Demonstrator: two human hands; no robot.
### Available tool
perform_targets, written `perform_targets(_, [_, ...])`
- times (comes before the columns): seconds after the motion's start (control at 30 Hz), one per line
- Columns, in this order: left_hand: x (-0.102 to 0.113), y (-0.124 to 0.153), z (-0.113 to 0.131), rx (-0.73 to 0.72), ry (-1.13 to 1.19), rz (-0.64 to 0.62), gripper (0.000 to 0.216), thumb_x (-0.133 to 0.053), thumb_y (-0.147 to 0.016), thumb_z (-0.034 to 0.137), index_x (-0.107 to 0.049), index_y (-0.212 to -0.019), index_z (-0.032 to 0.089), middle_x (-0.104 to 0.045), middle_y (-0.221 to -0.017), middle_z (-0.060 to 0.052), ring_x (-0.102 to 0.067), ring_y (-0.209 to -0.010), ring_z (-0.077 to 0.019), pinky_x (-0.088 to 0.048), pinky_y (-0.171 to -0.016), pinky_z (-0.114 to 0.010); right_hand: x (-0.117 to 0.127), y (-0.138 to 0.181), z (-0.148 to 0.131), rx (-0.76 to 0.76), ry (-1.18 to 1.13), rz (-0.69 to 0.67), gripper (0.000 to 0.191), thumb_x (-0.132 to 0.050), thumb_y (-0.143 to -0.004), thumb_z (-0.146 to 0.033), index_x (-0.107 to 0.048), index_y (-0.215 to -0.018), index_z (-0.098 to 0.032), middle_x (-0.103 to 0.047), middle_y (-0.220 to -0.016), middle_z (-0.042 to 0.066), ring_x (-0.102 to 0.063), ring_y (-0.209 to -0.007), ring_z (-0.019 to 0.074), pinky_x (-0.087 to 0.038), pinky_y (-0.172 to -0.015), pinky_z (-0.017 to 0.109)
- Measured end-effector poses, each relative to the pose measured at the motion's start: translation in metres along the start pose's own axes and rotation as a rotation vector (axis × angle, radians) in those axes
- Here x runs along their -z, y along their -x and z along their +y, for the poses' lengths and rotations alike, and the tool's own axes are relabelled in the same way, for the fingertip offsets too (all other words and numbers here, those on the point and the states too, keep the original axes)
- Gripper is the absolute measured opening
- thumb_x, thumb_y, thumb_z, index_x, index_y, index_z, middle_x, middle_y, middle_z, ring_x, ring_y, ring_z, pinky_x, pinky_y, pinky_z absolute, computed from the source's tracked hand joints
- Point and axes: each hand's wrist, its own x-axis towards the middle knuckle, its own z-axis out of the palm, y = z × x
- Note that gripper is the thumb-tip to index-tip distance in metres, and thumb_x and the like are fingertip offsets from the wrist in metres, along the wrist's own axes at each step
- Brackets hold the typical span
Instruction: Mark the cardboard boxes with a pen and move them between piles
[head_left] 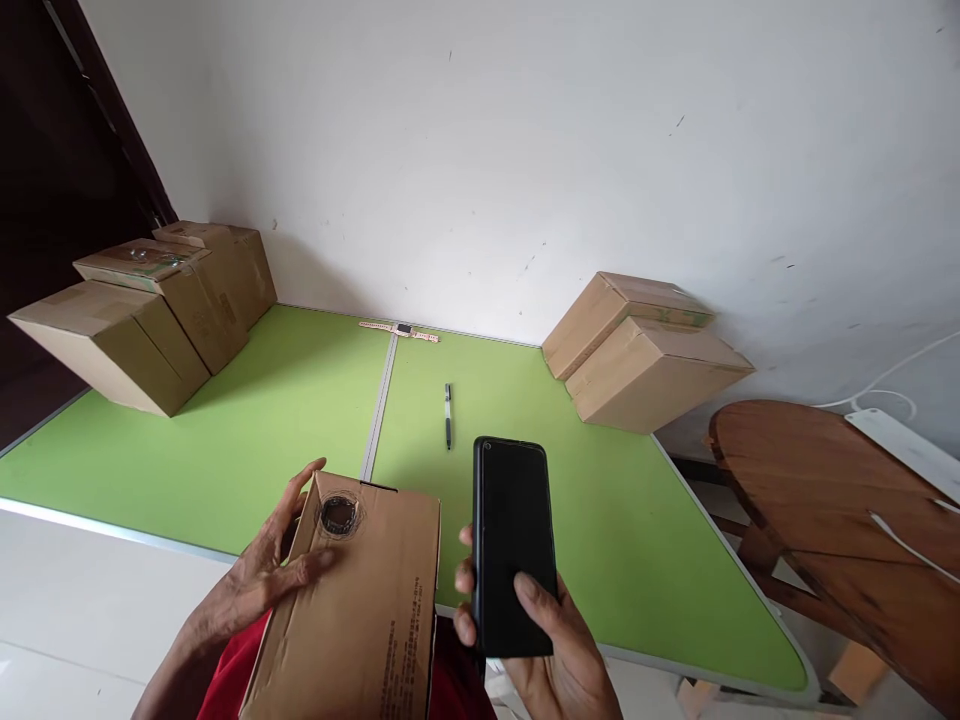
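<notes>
My left hand (264,568) rests on the left side of a brown cardboard box (360,610) held in front of me; the thumb lies on its top face beside a dark round hole ringed with pen scribble (339,513). My right hand (551,645) grips a black phone (514,545) upright, its dark screen facing me and my thumb on the lower glass. Both are at the near edge of a green table (300,420).
Three cardboard boxes (142,310) are stacked at the table's far left, two more (641,350) at the far right. A black pen (448,415) lies mid-table and a pale wristwatch (399,331) by the white wall. A wooden table (840,500) stands to the right.
</notes>
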Motion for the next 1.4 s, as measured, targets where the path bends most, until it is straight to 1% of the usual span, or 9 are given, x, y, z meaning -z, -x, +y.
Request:
perform_targets(0.17, [-0.010, -0.003, 0.006, -0.066, 0.010, -0.049, 0.109, -0.076, -0.096, 0.059, -0.005, -0.177, 0.040, -0.039, -0.178, -0.009, -0.025, -0.168, -0.0394, -0.024, -0.136, -0.061, -0.040, -0.004, 0.022, -0.220, -0.140, -0.332, 0.082, -0.046, -0.094, -0.091, -0.082, -0.131, -0.026, -0.078, -0.134, 0.018, -0.076, -0.108, 0.0313, -0.062, -0.079, 0.040])
perform_targets(0.4, [-0.003, -0.004, -0.024, -0.147, 0.098, -0.054, 0.116, -0.077, -0.090, 0.070, -0.008, -0.177, 0.036, -0.038, -0.177, -0.013, -0.020, -0.169, -0.0440, -0.030, -0.133, -0.059, -0.058, -0.009, 0.050, -0.413, -0.121, -0.409, 0.073, -0.054, -0.095, -0.080, -0.080, -0.130, -0.021, -0.079, -0.126, 0.019, -0.077, -0.104, 0.0376, -0.061, -0.082, 0.050])
perform_targets(0.57, [-0.002, -0.010, -0.031, -0.195, 0.073, -0.088, 0.115, -0.074, -0.093, 0.071, -0.005, -0.177, 0.035, -0.060, -0.156, -0.013, -0.058, -0.143, -0.0400, -0.035, -0.129, -0.059, -0.050, -0.006, 0.056, -0.476, -0.065, -0.251, 0.058, -0.068, -0.090, -0.071, -0.081, -0.115, -0.020, -0.082, -0.101, 0.016, -0.078, -0.096, 0.0378, -0.062, -0.081, 0.053])
perform_targets(0.63, [-0.004, -0.010, -0.029, -0.207, 0.048, -0.103, 0.113, -0.074, -0.094, 0.071, -0.005, -0.177, 0.036, -0.063, -0.152, -0.012, -0.057, -0.143, -0.0398, -0.034, -0.129, -0.060, -0.049, -0.008, 0.061, -0.528, -0.130, -0.238, 0.060, -0.070, -0.089, -0.072, -0.082, -0.113, -0.018, -0.082, -0.099, 0.016, -0.077, -0.095, 0.0367, -0.061, -0.082, 0.052])
perform_targets(0.8, [-0.003, -0.008, -0.030, -0.161, 0.093, -0.079, 0.112, -0.077, -0.093, 0.066, -0.010, -0.177, 0.033, -0.042, -0.174, -0.015, -0.044, -0.156, -0.0435, -0.035, -0.129, -0.059, -0.051, -0.013, 0.066, -0.519, -0.258, -0.264, 0.066, -0.074, -0.089, -0.074, -0.082, -0.119, -0.015, -0.083, -0.109, 0.016, -0.077, -0.093, 0.0320, -0.060, -0.078, 0.043])
perform_targets(0.93, [-0.004, -0.007, -0.031, -0.141, 0.121, -0.056, 0.114, -0.078, -0.091, 0.066, -0.012, -0.177, 0.031, -0.038, -0.177, -0.015, -0.028, -0.165, -0.0450, -0.033, -0.131, -0.058, -0.047, -0.012, 0.061, -0.523, -0.236, -0.283, 0.073, -0.068, -0.091, -0.079, -0.082, -0.119, -0.014, -0.083, -0.111, 0.019, -0.079, -0.083, 0.0304, -0.058, -0.074, 0.039])
perform_targets(1.1, [-0.007, -0.005, -0.021, -0.093, 0.112, -0.045, 0.112, -0.078, -0.093, 0.060, -0.009, -0.177, 0.031, -0.043, -0.174, -0.015, -0.044, -0.158, -0.0422, -0.034, -0.131, -0.059, -0.046, -0.007, 0.054, -0.442, -0.192, -0.257, 0.075, -0.069, -0.091, -0.080, -0.083, -0.122, -0.014, -0.084, -0.115, 0.019, -0.079, -0.078, 0.0272, -0.057, -0.077, 0.038])
perform_targets(1.27, [-0.010, 0.000, -0.009, -0.018, 0.180, -0.047, 0.104, -0.080, -0.095, 0.050, -0.013, -0.175, 0.037, -0.053, -0.168, -0.011, -0.055, -0.151, -0.0384, -0.046, -0.125, -0.058, -0.032, -0.005, 0.039, -0.284, -0.182, -0.060, 0.068, -0.069, -0.091, -0.079, -0.084, -0.121, -0.019, -0.083, -0.123, 0.018, -0.080, -0.099, 0.0327, -0.063, -0.082, 0.044])
perform_targets(1.4, [-0.014, 0.003, -0.002, 0.027, 0.178, 0.026, 0.101, -0.080, -0.094, 0.050, -0.018, -0.174, 0.040, -0.049, -0.172, -0.008, -0.051, -0.155, -0.0370, -0.048, -0.124, -0.055, 0.007, -0.018, 0.016, -0.098, 0.046, 0.240, 0.063, -0.075, -0.089, -0.075, -0.083, -0.120, -0.021, -0.084, -0.118, 0.015, -0.080, -0.100, 0.0334, -0.064, -0.087, 0.047])
